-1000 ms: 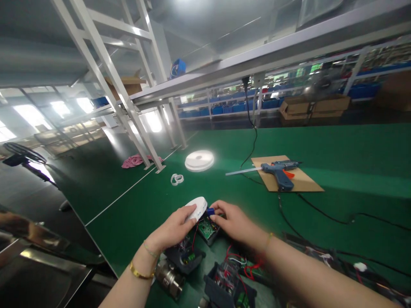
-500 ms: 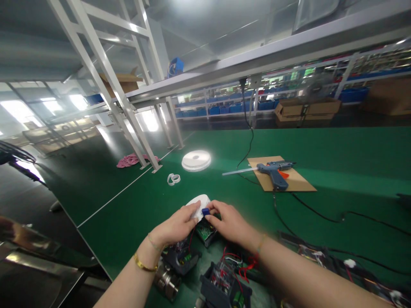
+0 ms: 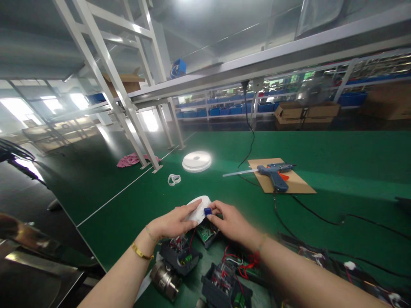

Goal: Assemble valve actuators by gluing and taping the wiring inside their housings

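A white round disc (image 3: pixel 197 209), perhaps a roll of tape, is partly covered by my left hand (image 3: pixel 176 220). The fingers stretch over its top and the thumb presses at its near edge. Against the disc's right side, my right hand (image 3: pixel 229 219) pinches a small blue block (image 3: pixel 207 211) between thumb and fingertips. Just below both hands, a dark housing with a green circuit board (image 3: pixel 206 233) lies partly hidden. Closer to me are two more dark housings with wires and green parts, one on the left (image 3: pixel 181 256) and another in the middle (image 3: pixel 221 284).
A metal threaded fitting (image 3: pixel 165 280) lies by the left housing. Farther off are stacked white discs (image 3: pixel 197 161), small clear rings (image 3: pixel 174 179) and a glue gun (image 3: pixel 274 175) on cardboard (image 3: pixel 300 184). Its black cable (image 3: pixel 317 216) runs right. Shelf posts (image 3: pixel 128 107) stand at left.
My left hand has shifted slightly, uncovering more of the left housing and the metal fitting. My right hand keeps its pinch on the blue block. The view has tilted a little.
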Tool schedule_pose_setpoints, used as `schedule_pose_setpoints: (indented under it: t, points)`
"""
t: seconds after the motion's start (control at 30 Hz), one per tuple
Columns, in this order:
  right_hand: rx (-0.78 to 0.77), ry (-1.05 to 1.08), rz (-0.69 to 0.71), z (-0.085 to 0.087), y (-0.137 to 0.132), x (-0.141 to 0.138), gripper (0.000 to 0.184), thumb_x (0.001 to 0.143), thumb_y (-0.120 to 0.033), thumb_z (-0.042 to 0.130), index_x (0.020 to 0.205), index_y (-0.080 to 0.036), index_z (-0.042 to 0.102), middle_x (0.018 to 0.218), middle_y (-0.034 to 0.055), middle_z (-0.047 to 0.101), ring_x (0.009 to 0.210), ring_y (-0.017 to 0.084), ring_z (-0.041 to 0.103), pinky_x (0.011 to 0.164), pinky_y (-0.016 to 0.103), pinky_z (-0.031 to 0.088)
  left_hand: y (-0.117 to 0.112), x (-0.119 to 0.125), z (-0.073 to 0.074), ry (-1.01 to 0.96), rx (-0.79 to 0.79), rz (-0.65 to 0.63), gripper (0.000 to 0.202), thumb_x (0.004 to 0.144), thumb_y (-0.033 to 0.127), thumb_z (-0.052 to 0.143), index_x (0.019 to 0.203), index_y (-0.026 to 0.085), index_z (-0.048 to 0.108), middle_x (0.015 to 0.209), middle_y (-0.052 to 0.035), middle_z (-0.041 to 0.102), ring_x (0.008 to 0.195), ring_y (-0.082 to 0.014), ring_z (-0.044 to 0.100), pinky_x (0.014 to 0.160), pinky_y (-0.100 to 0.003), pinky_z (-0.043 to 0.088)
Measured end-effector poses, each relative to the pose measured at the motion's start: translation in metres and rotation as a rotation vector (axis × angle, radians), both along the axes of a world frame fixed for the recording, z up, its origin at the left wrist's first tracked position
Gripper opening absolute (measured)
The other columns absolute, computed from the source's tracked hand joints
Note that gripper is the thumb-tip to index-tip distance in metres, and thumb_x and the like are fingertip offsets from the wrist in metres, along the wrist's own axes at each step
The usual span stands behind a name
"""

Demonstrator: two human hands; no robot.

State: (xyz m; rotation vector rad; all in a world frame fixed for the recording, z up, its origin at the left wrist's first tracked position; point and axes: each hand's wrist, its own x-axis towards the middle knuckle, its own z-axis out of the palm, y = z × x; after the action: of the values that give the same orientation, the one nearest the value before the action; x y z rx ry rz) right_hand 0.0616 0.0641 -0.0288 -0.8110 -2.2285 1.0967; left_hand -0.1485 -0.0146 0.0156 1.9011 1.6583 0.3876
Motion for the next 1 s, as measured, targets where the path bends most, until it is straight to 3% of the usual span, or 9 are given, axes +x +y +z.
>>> schedule_pose_setpoints:
  t: [0.2, 0.4, 0.63, 1.0]
  points:
    - [0.049, -0.037, -0.049, 0.001, -0.003, 0.006, 0.005, 0.091, -0.019, 0.063, 0.094, -0.019, 0.067, 0.093, 0.0043, 0.074, 0.089, 0.021, 0.067, 0.078, 0.030, 0.047, 0.005, 0.010, 0.000, 0.023, 0.089, 0.076, 0.070, 0.087, 0.034, 0.057, 0.154, 0.021, 0.039, 0.159, -0.0057, 0.043, 0.142, -0.0264, 0.047, 0.119, -0.041, 0.035]
    - [0.067, -0.063, -0.104, 0.004, -0.006, 0.006, 0.005, 0.088, -0.017, 0.065, 0.089, -0.019, 0.069, 0.090, 0.0047, 0.074, 0.084, 0.021, 0.067, 0.074, 0.029, 0.046, 0.005, 0.017, -0.004, 0.086, 0.120, 0.133, 0.070, 0.084, 0.036, 0.063, 0.150, 0.022, 0.046, 0.151, -0.0072, 0.054, 0.134, -0.0307, 0.056, 0.114, -0.042, 0.042]
    - [0.076, -0.063, -0.112, 0.007, -0.008, 0.005, 0.006, 0.088, -0.018, 0.065, 0.089, -0.019, 0.070, 0.090, 0.0043, 0.075, 0.083, 0.020, 0.067, 0.073, 0.028, 0.046, 0.007, 0.021, -0.007, 0.163, 0.140, 0.153, 0.064, 0.085, 0.037, 0.061, 0.146, 0.020, 0.051, 0.155, -0.0091, 0.049, 0.137, -0.0308, 0.053, 0.114, -0.041, 0.041]
    - [0.122, -0.147, -0.157, 0.009, -0.010, 0.001, 0.006, 0.087, -0.016, 0.065, 0.088, -0.019, 0.071, 0.092, 0.0065, 0.075, 0.088, 0.023, 0.066, 0.077, 0.031, 0.044, 0.006, 0.037, -0.001, 0.352, 0.137, 0.147, 0.066, 0.089, 0.035, 0.058, 0.151, 0.018, 0.044, 0.150, -0.0125, 0.055, 0.138, -0.0313, 0.051, 0.115, -0.043, 0.038]
